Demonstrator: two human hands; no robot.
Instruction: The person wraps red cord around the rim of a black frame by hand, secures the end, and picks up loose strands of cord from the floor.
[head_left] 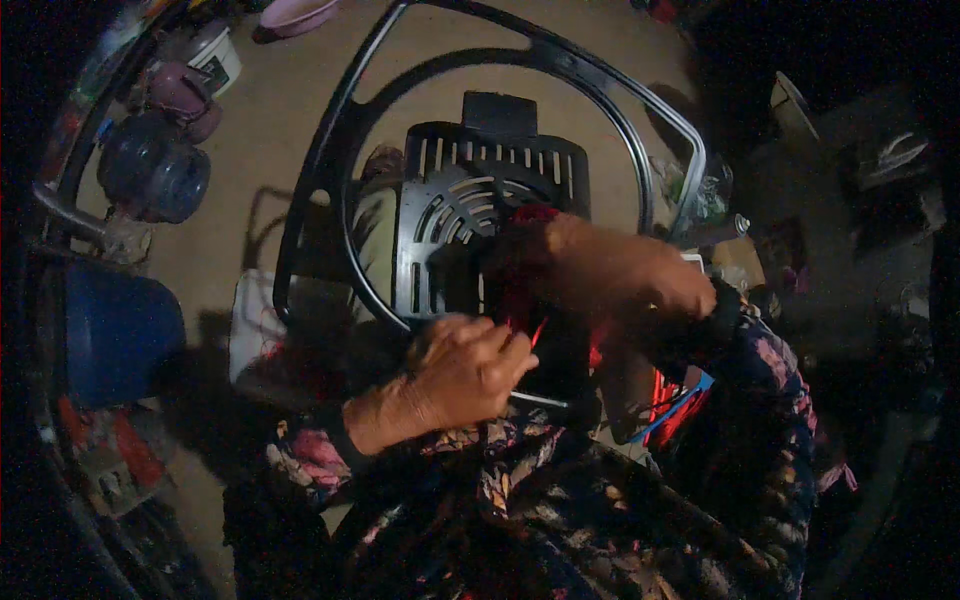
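A black slotted plastic chair point(500, 114) with a tubular metal frame point(318, 185) stands in front of me. My left hand point(462, 368) is closed at its near edge, fingers bent and pressed together. Thin red strips point(540, 332) show just beside those fingertips; whether they are pinched there is too dark to tell. My right hand point(600, 262) reaches across the slotted panel from the right, smeared by motion, its fingers lost in shadow near a dark red patch point(535, 214). More red strips point(660, 415) lie by my right side, next to a blue strip-like piece point(690, 398).
At the left are a large clear water jug point(155, 168), a blue bin point(125, 335), a purple container point(180, 95) and a white bucket point(222, 60). A pink basin point(298, 16) sits at the far edge. Dim clutter, including a spray can point(715, 232), stands to the right.
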